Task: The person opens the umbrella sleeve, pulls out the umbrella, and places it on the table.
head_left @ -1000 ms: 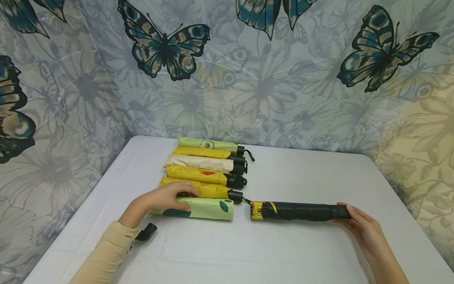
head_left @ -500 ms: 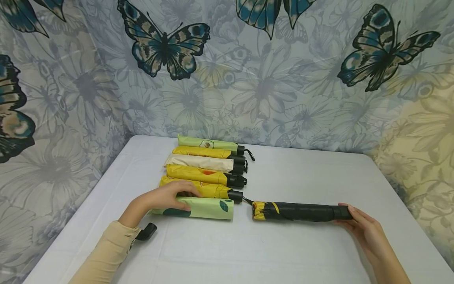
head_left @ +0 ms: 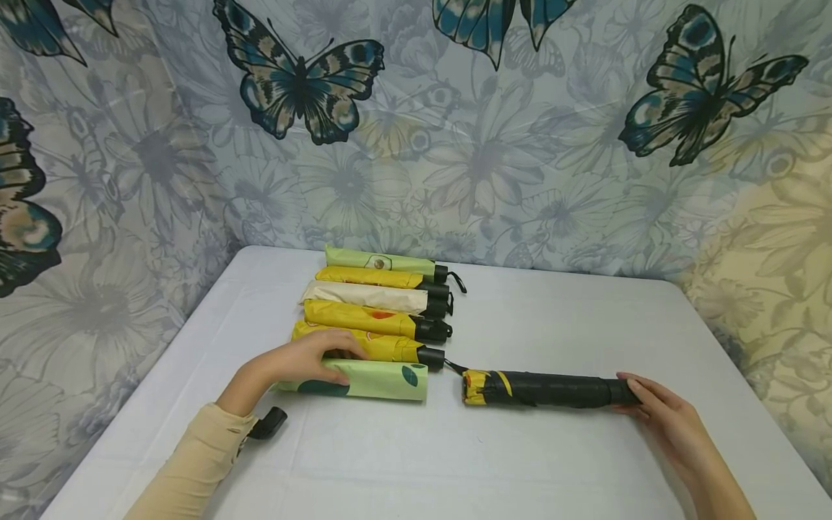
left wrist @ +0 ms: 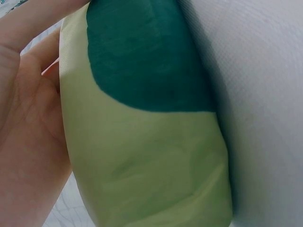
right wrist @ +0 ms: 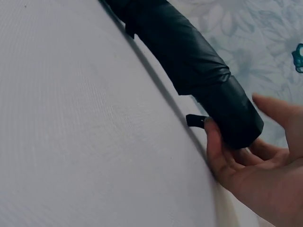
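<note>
Two hands in use. Our left hand (head_left: 307,361) grips the light-green roll (head_left: 383,380), left of the tabletop's (head_left: 520,466) centre, on the near side of five furled umbrellas (head_left: 367,297) ranged back toward the far edge. Our right hand (head_left: 666,415) holds the black umbrella (head_left: 552,390) by its plain end, which points at the right edge; its yellow-marked end lies by a thin cord (head_left: 456,367), contact unclear. For good handling we judge: left grip light, lest the roll nudge the row; right grip firm, umbrella clear of the cord before any sideways shift.
</note>
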The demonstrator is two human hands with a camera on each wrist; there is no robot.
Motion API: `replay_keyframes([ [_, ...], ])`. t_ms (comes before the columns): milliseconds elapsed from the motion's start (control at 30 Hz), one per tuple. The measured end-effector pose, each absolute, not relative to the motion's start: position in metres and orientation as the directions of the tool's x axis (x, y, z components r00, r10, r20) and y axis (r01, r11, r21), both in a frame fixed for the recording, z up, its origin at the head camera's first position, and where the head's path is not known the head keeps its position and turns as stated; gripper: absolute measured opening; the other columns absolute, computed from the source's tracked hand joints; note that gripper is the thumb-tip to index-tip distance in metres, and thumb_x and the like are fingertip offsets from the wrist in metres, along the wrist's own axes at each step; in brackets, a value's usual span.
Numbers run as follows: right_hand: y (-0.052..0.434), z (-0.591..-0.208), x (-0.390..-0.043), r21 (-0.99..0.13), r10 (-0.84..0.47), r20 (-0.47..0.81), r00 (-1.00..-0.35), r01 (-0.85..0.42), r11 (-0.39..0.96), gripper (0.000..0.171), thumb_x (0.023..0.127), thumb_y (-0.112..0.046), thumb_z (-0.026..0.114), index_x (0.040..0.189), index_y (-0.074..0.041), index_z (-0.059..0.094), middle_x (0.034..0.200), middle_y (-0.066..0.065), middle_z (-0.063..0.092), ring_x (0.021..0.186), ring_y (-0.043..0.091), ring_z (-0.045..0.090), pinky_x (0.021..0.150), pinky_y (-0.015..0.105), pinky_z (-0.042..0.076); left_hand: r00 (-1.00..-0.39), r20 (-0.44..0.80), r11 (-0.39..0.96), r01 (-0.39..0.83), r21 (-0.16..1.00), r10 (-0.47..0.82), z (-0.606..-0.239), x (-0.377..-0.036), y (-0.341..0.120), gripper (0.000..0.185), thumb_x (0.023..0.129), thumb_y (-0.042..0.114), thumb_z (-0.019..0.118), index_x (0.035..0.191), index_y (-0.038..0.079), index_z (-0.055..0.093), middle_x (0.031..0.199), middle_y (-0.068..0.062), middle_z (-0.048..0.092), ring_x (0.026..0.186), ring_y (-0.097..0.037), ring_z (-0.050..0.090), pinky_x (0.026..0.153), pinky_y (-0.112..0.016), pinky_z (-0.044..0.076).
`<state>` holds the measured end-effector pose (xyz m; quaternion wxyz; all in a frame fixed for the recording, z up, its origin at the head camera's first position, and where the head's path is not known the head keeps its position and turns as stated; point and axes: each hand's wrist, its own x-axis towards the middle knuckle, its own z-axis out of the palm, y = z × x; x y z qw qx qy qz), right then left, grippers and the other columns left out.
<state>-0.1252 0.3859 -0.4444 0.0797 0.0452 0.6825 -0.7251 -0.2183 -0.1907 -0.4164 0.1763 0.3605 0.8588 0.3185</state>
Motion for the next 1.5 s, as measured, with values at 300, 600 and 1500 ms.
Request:
replay_keyframes([
  [300,0.383,-0.448,-0.123,-0.963,0.015,-0.266,-0.964,0.265,-0.04,0.022,0.1,-0.016,0.055,0.105,-0.03,0.071,0.101,-0.025,0.063,0.092,-0.004,0.068,0.08,0.014,0.056,-0.673,-0.067,0.523,0.503,0.688,0.736,-0.417,-0.219,-0.191,0.039,0.085,0.03,0.076,0.122,0.033,0.064,0.123,0.01,0.062,0.111,-0.011,0.057,0.096,-0.032,0.051],
  [600,0.386,-0.447,-0.125,-0.949,0.058,-0.313,-0.948,0.311,-0.043,0.02,0.099,-0.021,0.058,0.099,-0.037,0.07,0.097,-0.03,0.061,0.09,-0.008,0.066,0.079,0.013,0.056,-0.669,-0.062,0.516,0.506,0.691,0.74,-0.417,-0.219,-0.192,0.039,0.085,0.03,0.076,0.122,0.033,0.064,0.122,0.011,0.061,0.108,-0.01,0.057,0.094,-0.03,0.051],
  [1500,0.377,-0.447,-0.12,-0.874,0.152,-0.098,-0.983,0.159,0.459,0.055,0.097,-0.036,0.06,0.145,-0.012,0.048,0.113,-0.04,0.052,0.101,-0.03,0.045,0.075,-0.002,0.042,-0.671,-0.065,0.52,0.506,0.688,0.738,-0.418,-0.219,-0.191,0.038,0.085,0.029,0.076,0.122,0.032,0.064,0.124,0.009,0.061,0.112,-0.012,0.057,0.096,-0.032,0.051],
])
